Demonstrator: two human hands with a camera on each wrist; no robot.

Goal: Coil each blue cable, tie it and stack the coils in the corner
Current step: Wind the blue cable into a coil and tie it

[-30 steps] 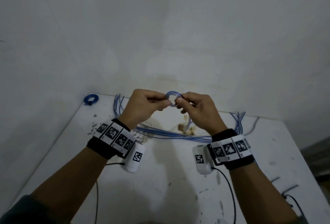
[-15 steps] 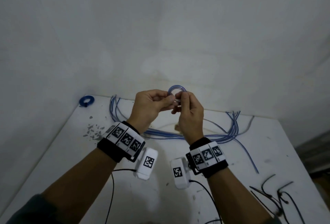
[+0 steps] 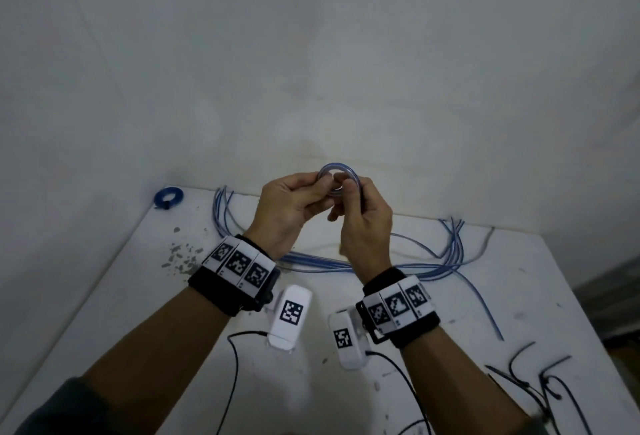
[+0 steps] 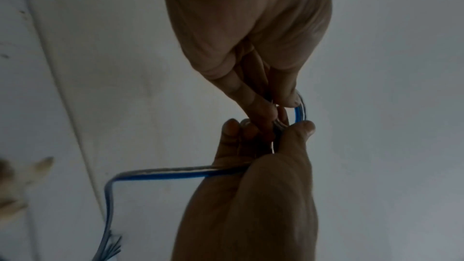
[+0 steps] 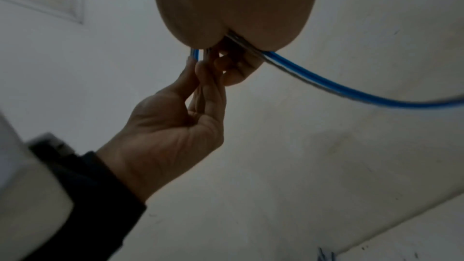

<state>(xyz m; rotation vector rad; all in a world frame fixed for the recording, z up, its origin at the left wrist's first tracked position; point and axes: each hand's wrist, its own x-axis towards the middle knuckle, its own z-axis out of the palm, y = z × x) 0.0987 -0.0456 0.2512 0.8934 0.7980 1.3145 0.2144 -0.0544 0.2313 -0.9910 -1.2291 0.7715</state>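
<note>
Both hands are raised above the white table, holding a small blue cable coil between them. My left hand pinches the coil's left side with thumb and fingers. On the coil's right side, my right hand curls round the coil, and the cable's loose tail runs out of its palm. A finished tied coil lies in the far left corner. Several loose blue cables lie along the table's back edge.
Black cable ties lie at the table's near right. Thin black wires run from the wrist cameras over the table. Grey chips of debris dot the left side. Walls close off the back and left.
The hands have drawn closer together and turned the coil. My right hand rotated so its back faces me. The head view shifted, bringing the cable ties at the right into sight.
</note>
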